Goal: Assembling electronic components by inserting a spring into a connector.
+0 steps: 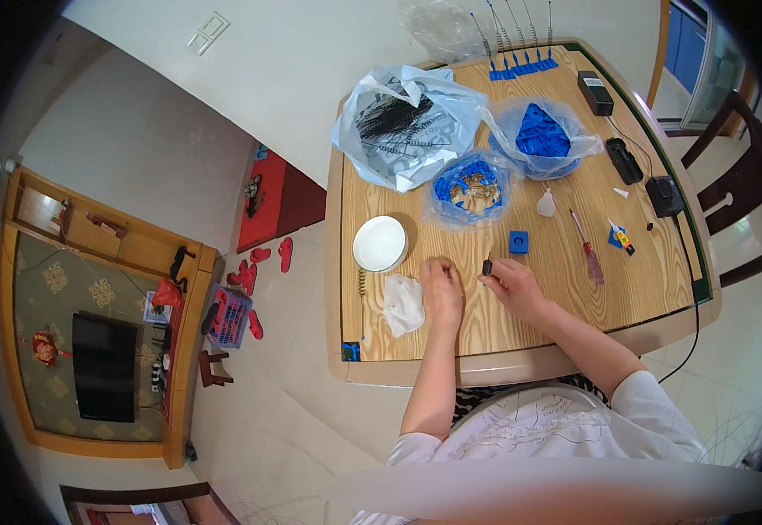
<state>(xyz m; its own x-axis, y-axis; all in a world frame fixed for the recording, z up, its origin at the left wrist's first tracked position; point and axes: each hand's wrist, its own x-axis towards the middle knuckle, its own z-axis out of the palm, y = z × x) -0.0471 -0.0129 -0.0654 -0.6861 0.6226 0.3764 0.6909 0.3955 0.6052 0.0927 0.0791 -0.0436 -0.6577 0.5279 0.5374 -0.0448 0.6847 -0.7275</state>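
Between thumb and fingers, my right hand [517, 287] pinches a small dark piece [487, 267] with a thin tip pointing up. My left hand [442, 287] rests on the table just left of it, fingers curled down; whatever they may hold is hidden. A white bowl [379, 244] and a crumpled white tissue [404, 305] lie left of that hand. Beyond my right hand sits a small blue block [518, 242] with a round recess. Past both hands, an open plastic bag [429, 199] contains blue and brass-coloured small parts.
A bag of black springs [451, 96] and a bag of blue parts [584, 144] stand farther back. Springs with blue bases [523, 68] line the far edge. Rightward lie a screwdriver [592, 262], a glue tube [623, 241] and a corded black adapter [664, 198]. A coil spring [362, 284] lies left.
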